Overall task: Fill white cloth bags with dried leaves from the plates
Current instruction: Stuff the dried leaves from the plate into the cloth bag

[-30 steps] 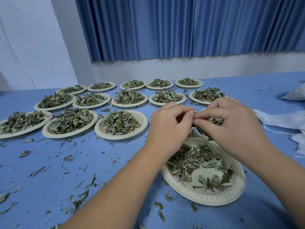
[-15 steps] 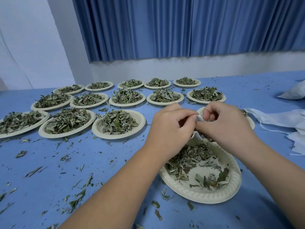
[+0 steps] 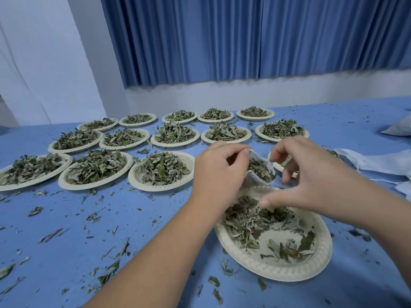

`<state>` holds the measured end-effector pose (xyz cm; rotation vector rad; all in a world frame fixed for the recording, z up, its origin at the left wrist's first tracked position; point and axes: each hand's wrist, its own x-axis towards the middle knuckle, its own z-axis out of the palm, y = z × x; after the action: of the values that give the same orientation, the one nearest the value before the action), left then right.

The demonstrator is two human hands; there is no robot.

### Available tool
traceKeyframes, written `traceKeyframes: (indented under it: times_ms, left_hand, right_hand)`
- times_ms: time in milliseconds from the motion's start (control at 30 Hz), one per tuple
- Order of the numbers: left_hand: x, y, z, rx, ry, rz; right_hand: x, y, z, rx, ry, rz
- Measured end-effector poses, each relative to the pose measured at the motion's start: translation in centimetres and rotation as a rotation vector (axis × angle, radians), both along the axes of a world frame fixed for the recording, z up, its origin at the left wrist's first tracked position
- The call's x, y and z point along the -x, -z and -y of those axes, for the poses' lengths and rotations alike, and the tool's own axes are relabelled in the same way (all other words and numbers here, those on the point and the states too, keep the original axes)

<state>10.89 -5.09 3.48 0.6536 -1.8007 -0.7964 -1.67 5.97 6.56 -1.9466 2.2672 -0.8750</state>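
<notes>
My left hand [image 3: 219, 174] pinches the rim of a small white cloth bag [image 3: 255, 177] and holds its mouth wide; dried leaves show inside the bag. The bag hangs over the far edge of a pale paper plate [image 3: 275, 266] that carries a thinned layer of dried leaves [image 3: 251, 223]. My right hand [image 3: 311, 178] hovers just right of the bag's mouth with fingers spread and loosely bent, holding nothing; its thumb points down toward the leaves on the plate.
Several paper plates heaped with dried leaves [image 3: 163, 168] stand in rows across the blue table [image 3: 66, 218] to the left and behind. Empty white cloth bags [image 3: 378, 162] lie at the right. Loose leaf bits litter the table. Blue curtains hang behind.
My right hand has let go at the bag's mouth and drawn away to the right, fingers spreading. The bag's mouth now shows open with leaves inside. My left hand keeps its hold.
</notes>
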Motion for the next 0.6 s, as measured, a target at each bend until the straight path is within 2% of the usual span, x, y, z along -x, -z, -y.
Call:
traceKeyframes:
  times_ms: [100, 200, 333, 467, 600]
  left_hand:
    - [0.0, 0.0, 0.1, -0.022, 0.002, -0.01]
    - [0.0, 0.0, 0.1, -0.002, -0.002, -0.005]
    - [0.1, 0.1, 0.0, 0.001, 0.019, -0.029]
    - [0.3, 0.2, -0.4, 0.046, 0.024, -0.021]
    - [0.5, 0.3, -0.8, 0.082, 0.069, 0.003]
  right_hand:
    - [0.0, 0.6, 0.4, 0.014, -0.022, -0.093]
    - [0.2, 0.5, 0.4, 0.113, -0.062, -0.045]
    - [0.3, 0.3, 0.5, 0.195, 0.008, 0.126]
    - [0.3, 1.4, 1.4, 0.088, 0.125, 0.253]
    - [0.2, 1.9, 1.9, 0.082, 0.065, 0.488]
